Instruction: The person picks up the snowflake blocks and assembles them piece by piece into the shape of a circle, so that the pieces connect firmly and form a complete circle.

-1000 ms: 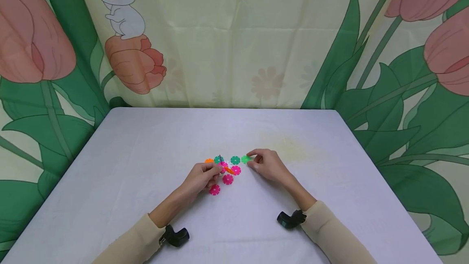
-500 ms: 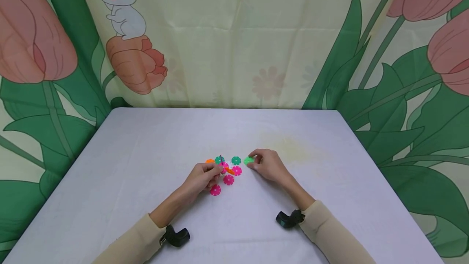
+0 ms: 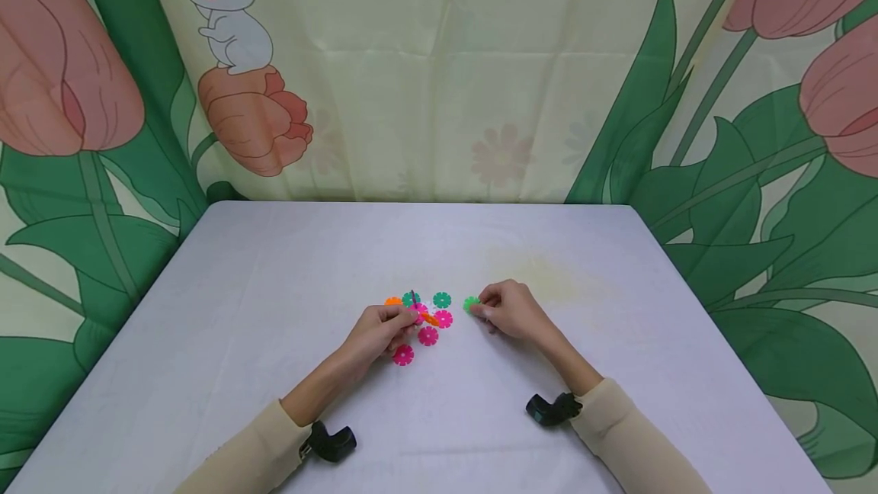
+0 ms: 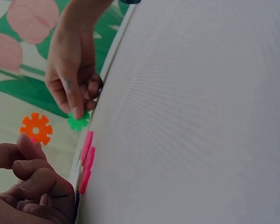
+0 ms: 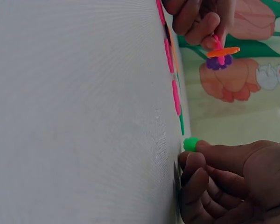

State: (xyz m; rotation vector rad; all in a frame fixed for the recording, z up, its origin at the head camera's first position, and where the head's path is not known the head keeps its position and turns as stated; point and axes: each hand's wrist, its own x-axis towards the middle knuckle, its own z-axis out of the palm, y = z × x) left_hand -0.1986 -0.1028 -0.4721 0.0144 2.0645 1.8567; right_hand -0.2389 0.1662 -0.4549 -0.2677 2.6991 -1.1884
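Note:
My left hand [image 3: 379,330] pinches a small joined cluster of notched plastic discs, a pink disc [image 5: 218,41], an orange disc [image 4: 36,120] and a purple disc [image 5: 214,64]. The orange one stands crosswise to the pink one. To the right, my right hand [image 3: 511,309] holds a light green notched disc [image 3: 470,305] between thumb and fingers, apart from the cluster. In the right wrist view, that green disc [image 5: 190,144] is seen edge-on at the thumb tip, close above the table.
Loose discs lie around the left hand: pink discs [image 3: 427,336], teal green discs [image 3: 442,300] and an orange disc [image 3: 393,300]. A white cloth covers the table [image 3: 309,250]. Behind its far edge hangs a printed curtain [image 3: 411,120].
My right hand has drawn the light green disc a little to the right, away from the teal green disc, and its grip has shifted. The left hand has stayed in place with its cluster.

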